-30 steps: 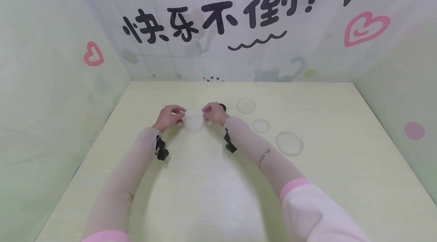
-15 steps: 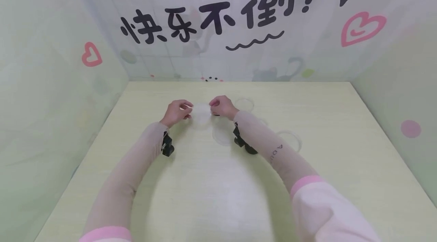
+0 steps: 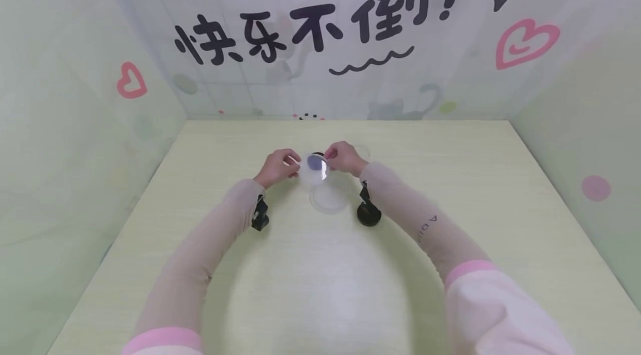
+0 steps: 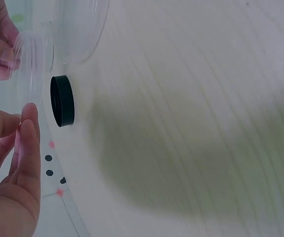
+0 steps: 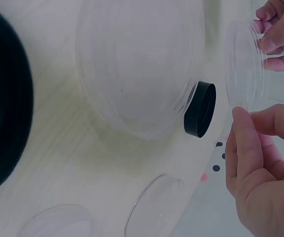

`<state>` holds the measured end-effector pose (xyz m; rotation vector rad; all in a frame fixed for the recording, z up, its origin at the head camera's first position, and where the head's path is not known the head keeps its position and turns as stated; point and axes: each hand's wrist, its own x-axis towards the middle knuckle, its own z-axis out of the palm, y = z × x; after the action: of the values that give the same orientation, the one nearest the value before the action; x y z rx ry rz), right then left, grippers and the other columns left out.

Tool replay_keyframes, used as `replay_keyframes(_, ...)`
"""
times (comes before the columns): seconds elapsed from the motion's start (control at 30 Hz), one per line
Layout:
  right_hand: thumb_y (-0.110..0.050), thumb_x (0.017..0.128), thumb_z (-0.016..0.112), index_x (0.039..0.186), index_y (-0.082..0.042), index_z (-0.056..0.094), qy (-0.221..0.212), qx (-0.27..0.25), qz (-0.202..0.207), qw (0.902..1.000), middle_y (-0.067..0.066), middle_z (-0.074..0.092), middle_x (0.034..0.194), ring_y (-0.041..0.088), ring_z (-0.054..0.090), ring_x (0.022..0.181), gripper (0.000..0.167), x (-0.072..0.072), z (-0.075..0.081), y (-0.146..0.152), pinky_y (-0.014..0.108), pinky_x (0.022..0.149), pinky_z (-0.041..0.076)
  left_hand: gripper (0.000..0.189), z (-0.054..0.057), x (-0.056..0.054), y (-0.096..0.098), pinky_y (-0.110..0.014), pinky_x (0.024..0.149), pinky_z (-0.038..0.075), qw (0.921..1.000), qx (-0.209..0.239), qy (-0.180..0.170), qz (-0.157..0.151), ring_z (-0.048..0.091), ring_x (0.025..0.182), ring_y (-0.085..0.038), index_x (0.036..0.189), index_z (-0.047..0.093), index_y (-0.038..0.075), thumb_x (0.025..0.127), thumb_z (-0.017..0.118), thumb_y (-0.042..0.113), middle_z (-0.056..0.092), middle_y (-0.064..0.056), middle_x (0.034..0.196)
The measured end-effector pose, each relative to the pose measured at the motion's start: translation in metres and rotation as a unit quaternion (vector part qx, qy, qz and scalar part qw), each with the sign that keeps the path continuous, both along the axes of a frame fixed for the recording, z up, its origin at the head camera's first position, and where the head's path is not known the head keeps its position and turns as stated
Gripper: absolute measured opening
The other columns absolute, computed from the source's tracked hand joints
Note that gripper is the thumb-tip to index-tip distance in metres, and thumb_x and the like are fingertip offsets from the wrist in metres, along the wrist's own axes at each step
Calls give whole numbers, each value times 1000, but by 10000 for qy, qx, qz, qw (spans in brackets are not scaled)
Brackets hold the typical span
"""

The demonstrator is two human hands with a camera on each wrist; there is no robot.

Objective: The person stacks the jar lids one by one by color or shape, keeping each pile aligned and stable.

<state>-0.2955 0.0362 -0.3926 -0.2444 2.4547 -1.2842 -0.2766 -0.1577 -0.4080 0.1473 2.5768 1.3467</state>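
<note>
A clear round shallow dish (image 3: 311, 176), like a petri dish, is held up between both hands above the table. My left hand (image 3: 280, 167) pinches its left edge between thumb and fingertips. On the opposite edge my right hand (image 3: 345, 157) pinches it the same way. Seen edge-on in the left wrist view, the dish (image 4: 29, 64) shows several parallel rims; whether it is one piece or a stacked pair I cannot tell. Below it, a larger clear dish (image 3: 329, 200) lies on the table. A small black ring-like cap (image 5: 200, 109) stands beside that larger dish.
A round black lid-like piece (image 3: 369, 214) lies near my right wrist. Another clear dish (image 3: 364, 151) shows partly behind my right hand. Two clear round pieces, one of them (image 5: 149, 207), appear low in the right wrist view. Printed fabric walls (image 3: 310, 88) enclose the table (image 3: 320, 288).
Both hands have moved right with the clear dish between them, keeping their pinch. The larger dish and the black lid-like piece have come out from behind the right arm, which covers the dishes farther right.
</note>
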Motion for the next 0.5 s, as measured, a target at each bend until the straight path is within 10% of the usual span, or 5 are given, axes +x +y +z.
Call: replay_keyframes(0.5, 8, 78, 57, 97, 6, 59, -272, -287, 203, 9990, 16, 57, 91, 23, 58, 83, 19, -6, -37, 39, 25, 70, 51, 24, -12, 11, 28, -32, 66, 52, 9995, 129, -152, -259, 63, 71, -25, 102, 57, -3, 79, 62, 1, 58, -16, 87)
